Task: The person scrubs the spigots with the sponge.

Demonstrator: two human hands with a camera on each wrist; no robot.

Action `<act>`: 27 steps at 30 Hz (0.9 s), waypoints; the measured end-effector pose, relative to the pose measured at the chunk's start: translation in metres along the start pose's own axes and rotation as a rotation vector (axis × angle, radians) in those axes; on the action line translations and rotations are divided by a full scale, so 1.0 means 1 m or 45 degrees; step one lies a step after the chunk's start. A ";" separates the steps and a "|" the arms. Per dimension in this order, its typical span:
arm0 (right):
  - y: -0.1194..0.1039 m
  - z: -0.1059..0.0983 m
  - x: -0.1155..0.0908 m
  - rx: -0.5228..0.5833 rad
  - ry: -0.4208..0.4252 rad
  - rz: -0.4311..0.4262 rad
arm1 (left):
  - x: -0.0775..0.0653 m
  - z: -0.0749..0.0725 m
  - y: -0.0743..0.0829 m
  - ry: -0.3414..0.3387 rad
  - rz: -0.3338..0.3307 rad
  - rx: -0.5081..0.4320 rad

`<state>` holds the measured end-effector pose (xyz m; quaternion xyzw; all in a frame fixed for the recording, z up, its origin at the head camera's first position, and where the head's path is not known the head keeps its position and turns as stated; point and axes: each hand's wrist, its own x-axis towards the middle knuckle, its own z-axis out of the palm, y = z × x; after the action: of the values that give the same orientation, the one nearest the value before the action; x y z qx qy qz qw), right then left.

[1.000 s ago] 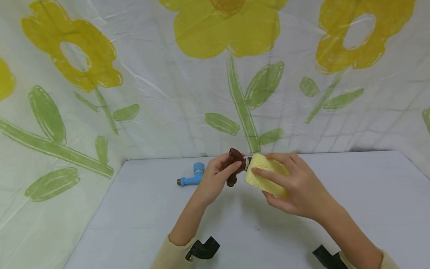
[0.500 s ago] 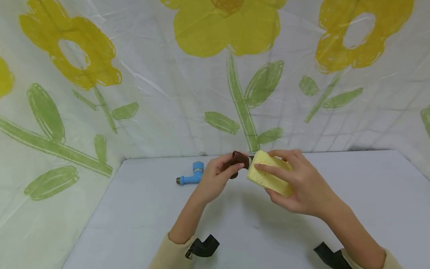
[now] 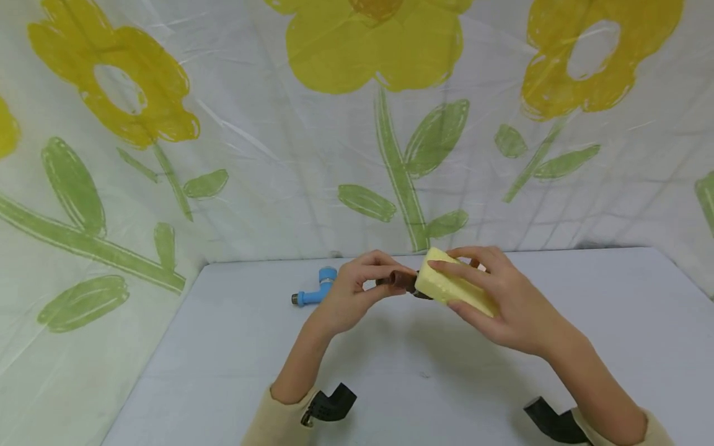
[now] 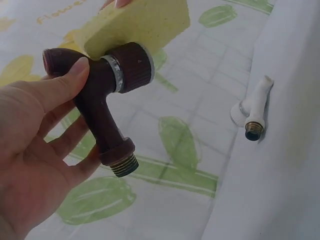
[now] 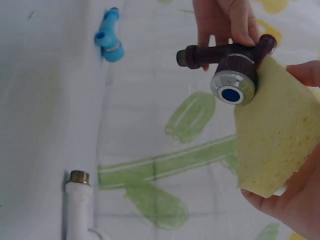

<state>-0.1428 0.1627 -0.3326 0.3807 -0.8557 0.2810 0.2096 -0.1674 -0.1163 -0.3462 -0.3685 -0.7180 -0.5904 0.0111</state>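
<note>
Between thumb and fingers, my left hand (image 3: 347, 296) pinches a dark brown water tap (image 4: 95, 90). The tap's threaded brass end points down in the left wrist view, and its ribbed knob (image 4: 131, 67) faces away from the palm. My right hand (image 3: 510, 303) grips a thick yellow sponge (image 3: 454, 286) by its sides. In the right wrist view the sponge lies against the tap beside the knob's chrome end with a blue centre. From the head, fingers and sponge cover much of the tap.
A blue tap (image 3: 318, 290) lies on the white table (image 3: 234, 371), left of the hands. A white tap (image 5: 79, 207) with a brass thread also lies on the table, out of sight in the head view. Behind the table hangs a flower-printed sheet (image 3: 268, 204).
The brown tap has turned in my left hand, its open spout now facing more toward the head camera. The sponge has shifted slightly right and tilted, staying at the tap.
</note>
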 end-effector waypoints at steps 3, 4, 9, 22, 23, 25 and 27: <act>0.000 -0.004 0.000 0.142 -0.065 0.062 | 0.000 -0.001 0.000 -0.064 0.052 -0.014; 0.001 -0.005 0.000 0.205 -0.088 0.077 | 0.000 -0.001 0.000 -0.082 0.061 -0.009; 0.004 -0.011 0.000 0.471 -0.201 0.207 | 0.000 -0.002 -0.002 -0.123 0.082 0.017; 0.016 -0.013 -0.002 0.762 -0.380 0.517 | 0.001 0.000 -0.006 -0.138 0.101 -0.097; 0.017 -0.013 -0.001 0.777 -0.385 0.528 | 0.001 0.001 -0.007 -0.133 0.098 -0.105; 0.018 -0.012 -0.001 0.803 -0.390 0.538 | 0.001 0.001 -0.008 -0.117 0.082 -0.116; 0.018 -0.011 0.000 0.832 -0.381 0.535 | 0.001 0.001 -0.009 -0.100 0.063 -0.130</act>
<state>-0.1552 0.1803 -0.3301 0.2811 -0.8016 0.5160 -0.1108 -0.1721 -0.1148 -0.3534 -0.4093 -0.6774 -0.6109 -0.0213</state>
